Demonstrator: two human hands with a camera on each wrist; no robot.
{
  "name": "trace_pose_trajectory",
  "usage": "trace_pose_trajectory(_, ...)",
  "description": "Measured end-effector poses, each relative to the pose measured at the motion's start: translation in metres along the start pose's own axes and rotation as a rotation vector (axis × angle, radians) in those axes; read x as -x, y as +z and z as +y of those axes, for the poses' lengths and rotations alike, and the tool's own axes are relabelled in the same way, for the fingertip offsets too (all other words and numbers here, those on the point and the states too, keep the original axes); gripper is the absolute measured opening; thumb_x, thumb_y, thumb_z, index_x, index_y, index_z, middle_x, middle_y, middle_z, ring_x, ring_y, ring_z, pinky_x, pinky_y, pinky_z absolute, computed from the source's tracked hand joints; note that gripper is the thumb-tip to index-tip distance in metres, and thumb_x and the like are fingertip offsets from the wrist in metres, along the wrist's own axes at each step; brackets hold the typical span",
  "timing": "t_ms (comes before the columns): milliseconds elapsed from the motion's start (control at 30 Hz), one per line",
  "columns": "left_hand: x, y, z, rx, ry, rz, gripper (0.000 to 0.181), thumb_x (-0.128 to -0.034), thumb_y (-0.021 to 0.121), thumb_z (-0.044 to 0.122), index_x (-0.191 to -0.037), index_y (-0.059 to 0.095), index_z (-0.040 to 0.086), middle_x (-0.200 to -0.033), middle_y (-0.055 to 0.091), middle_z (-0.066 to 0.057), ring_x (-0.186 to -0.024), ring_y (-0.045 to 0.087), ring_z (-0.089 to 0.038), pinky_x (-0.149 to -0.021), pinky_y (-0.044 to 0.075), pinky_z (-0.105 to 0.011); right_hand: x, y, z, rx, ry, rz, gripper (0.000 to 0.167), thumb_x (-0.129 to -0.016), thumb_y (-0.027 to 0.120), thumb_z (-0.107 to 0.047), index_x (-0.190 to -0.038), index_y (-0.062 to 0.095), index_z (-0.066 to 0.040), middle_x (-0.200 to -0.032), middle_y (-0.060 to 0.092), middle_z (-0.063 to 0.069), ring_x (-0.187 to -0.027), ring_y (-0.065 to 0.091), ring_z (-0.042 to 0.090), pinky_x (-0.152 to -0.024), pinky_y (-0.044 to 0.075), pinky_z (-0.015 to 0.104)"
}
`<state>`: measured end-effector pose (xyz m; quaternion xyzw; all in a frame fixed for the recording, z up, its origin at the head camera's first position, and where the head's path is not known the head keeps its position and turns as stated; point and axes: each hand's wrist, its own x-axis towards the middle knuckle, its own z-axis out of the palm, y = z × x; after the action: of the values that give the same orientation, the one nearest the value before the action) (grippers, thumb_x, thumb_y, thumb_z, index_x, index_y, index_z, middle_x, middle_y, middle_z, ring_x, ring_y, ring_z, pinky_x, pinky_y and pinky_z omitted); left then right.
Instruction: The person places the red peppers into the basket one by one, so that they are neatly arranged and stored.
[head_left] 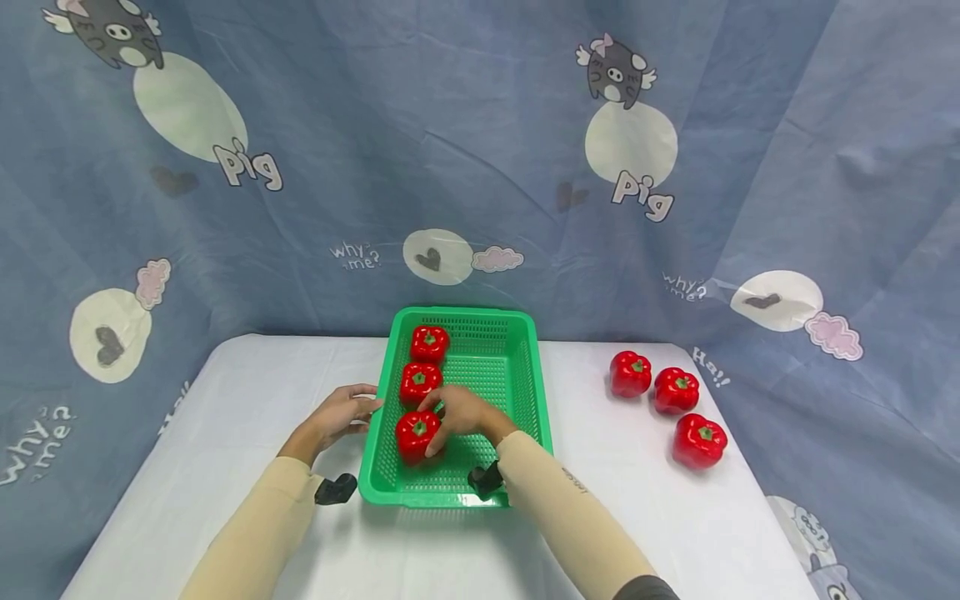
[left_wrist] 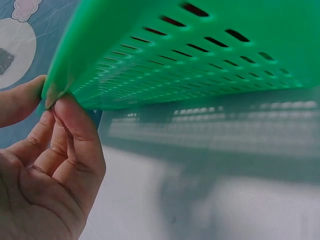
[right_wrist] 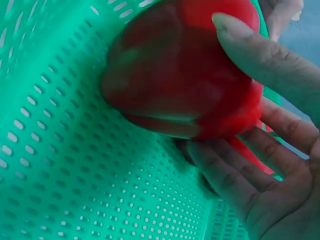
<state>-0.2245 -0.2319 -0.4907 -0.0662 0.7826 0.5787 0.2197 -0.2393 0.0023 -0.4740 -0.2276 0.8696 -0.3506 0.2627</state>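
A green perforated plastic basket (head_left: 531,400) stands on the white table. Along its left side lie three red bell peppers in a row: a far one (head_left: 430,343), a middle one (head_left: 420,383) and a near one (head_left: 417,437). My right hand (head_left: 463,412) reaches into the basket and holds the near bell pepper (right_wrist: 185,75), thumb on one side and fingers on the other. At the basket's left rim (left_wrist: 65,55), my left hand (left_wrist: 60,145) pinches the edge between thumb and index finger.
Three more red bell peppers lie on the table's right side: one (head_left: 630,373) farther back, another (head_left: 676,391) beside it and a third (head_left: 699,442) nearer. A blue printed cloth (head_left: 480,150) hangs behind the white table (head_left: 600,500).
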Motion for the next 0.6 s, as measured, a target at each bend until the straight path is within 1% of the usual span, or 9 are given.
trace_pose_trajectory(100,-0.0001,-0.0008,-0.0006,-0.002,0.005,-0.009,0.047,-0.0977,0.052,0.016,-0.138,0.04,-0.006,-0.098,0.066,-0.007,-0.086,0.061,-0.017,-0.077,0.053,-0.033,-0.0013,0.003,-0.0009,-0.012,0.019,-0.022,0.053,-0.065,0.09,-0.015,-0.112,0.067,-0.012,-0.11,0.06,-0.002,-0.106,0.053,0.022,-0.074,0.052,0.028)
trace_pose_trajectory(200,0.0005,-0.0007,-0.0007,0.01,0.003,-0.008,0.046,-0.0971,0.054,0.016,-0.137,0.042,-0.005,-0.098,0.066,-0.007,-0.086,0.061,-0.017,-0.077,0.053,-0.033,-0.0025,0.0048,-0.002,-0.002,0.021,-0.028,0.053,-0.065,0.091,-0.015,-0.112,0.067,-0.012,-0.109,0.061,-0.003,-0.106,0.053,0.021,-0.075,0.052,0.029)
trace_pose_trajectory(267,0.001,-0.0011,-0.0013,0.001,0.014,-0.021,0.048,-0.0975,0.053,0.017,-0.137,0.04,-0.007,-0.099,0.066,-0.008,-0.086,0.061,-0.017,-0.077,0.053,-0.034,-0.0029,0.0055,-0.003,0.014,0.016,-0.03,0.054,-0.064,0.091,-0.015,-0.113,0.067,-0.012,-0.11,0.061,-0.003,-0.105,0.053,0.02,-0.077,0.051,0.029)
trace_pose_trajectory(433,0.0011,-0.0007,-0.0019,0.001,0.017,-0.02,0.047,-0.0979,0.052,0.016,-0.137,0.041,-0.006,-0.1,0.066,-0.008,-0.087,0.061,-0.017,-0.079,0.053,-0.034,-0.003,0.0054,-0.0058,0.065,0.023,-0.048,0.06,-0.064,0.091,-0.018,-0.118,0.067,-0.011,-0.115,0.062,-0.003,-0.105,0.052,0.016,-0.08,0.051,0.029)
trace_pose_trajectory(500,0.0008,-0.0002,-0.0016,0.009,0.012,-0.011,0.045,-0.0976,0.053,0.016,-0.136,0.042,-0.005,-0.1,0.066,-0.007,-0.087,0.062,-0.017,-0.079,0.053,-0.034,-0.0032,0.0054,-0.0065,0.085,0.022,-0.052,0.06,-0.064,0.091,-0.019,-0.118,0.067,-0.01,-0.114,0.063,-0.002,-0.105,0.053,0.016,-0.08,0.051,0.029)
trace_pose_trajectory(600,0.0009,-0.0001,-0.0018,0.005,0.02,-0.014,0.046,-0.0977,0.052,0.016,-0.137,0.042,-0.006,-0.1,0.066,-0.007,-0.087,0.062,-0.017,-0.079,0.053,-0.034,-0.0039,0.0054,-0.0078,0.114,0.016,-0.044,0.058,-0.064,0.092,-0.019,-0.116,0.067,-0.009,-0.11,0.063,-0.003,-0.102,0.054,0.015,-0.08,0.051,0.027)
